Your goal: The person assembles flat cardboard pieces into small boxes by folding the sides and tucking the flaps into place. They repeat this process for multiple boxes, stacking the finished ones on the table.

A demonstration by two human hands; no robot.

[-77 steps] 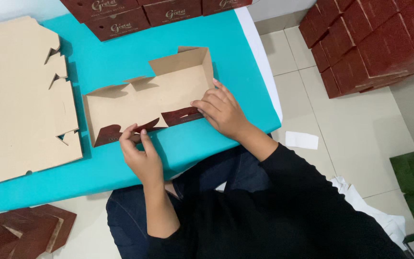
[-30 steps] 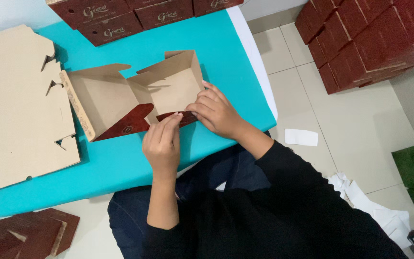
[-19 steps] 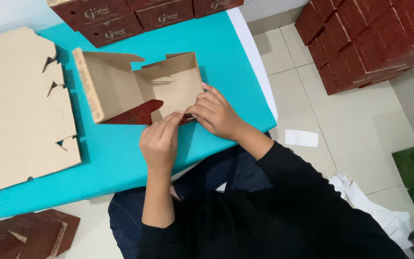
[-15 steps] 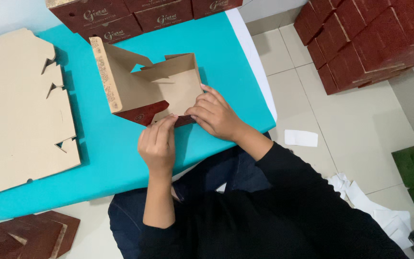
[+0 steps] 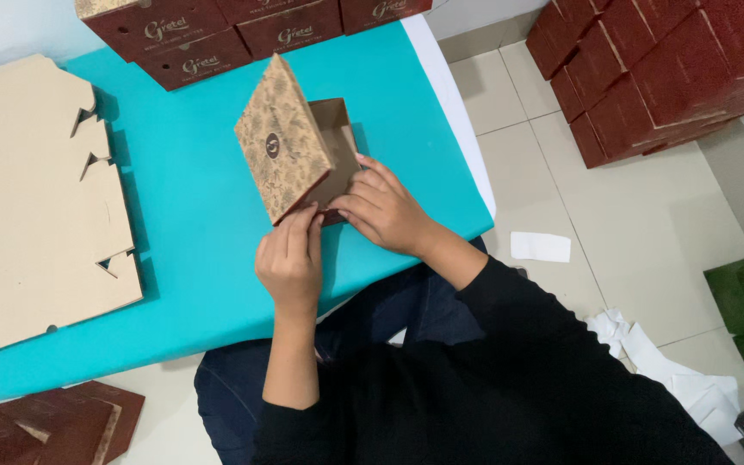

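A turquoise table (image 5: 191, 284) fills the left and middle of the view; its white right edge runs down beside the tiled floor (image 5: 613, 224), and its near edge ends just above the seated person's lap. On its left part lies a stack of flat, die-cut cardboard blanks (image 5: 27, 215), tan side up, with notched edges facing the middle of the table; a broad strip of bare turquoise lies between the stack and the hands. Along the far table edge stands a row of finished dark red boxes (image 5: 217, 34). More dark red boxes (image 5: 673, 69) are stacked on the floor at upper right, well apart from the table, and flat dark red pieces (image 5: 45, 426) lie at lower left below the table's near edge. White paper scraps (image 5: 541, 246) lie on the tiles.

The half-folded cardboard box (image 5: 290, 155) stands on the table near its right corner, its patterned tan lid panel raised and tilted, the plain inside open toward the right. The left hand (image 5: 290, 258) pinches the lid's lower corner, fingers pressed together against the panel. The right hand (image 5: 385, 211) rests at the box's near right side, fingers slightly spread and curled onto the lower edge.
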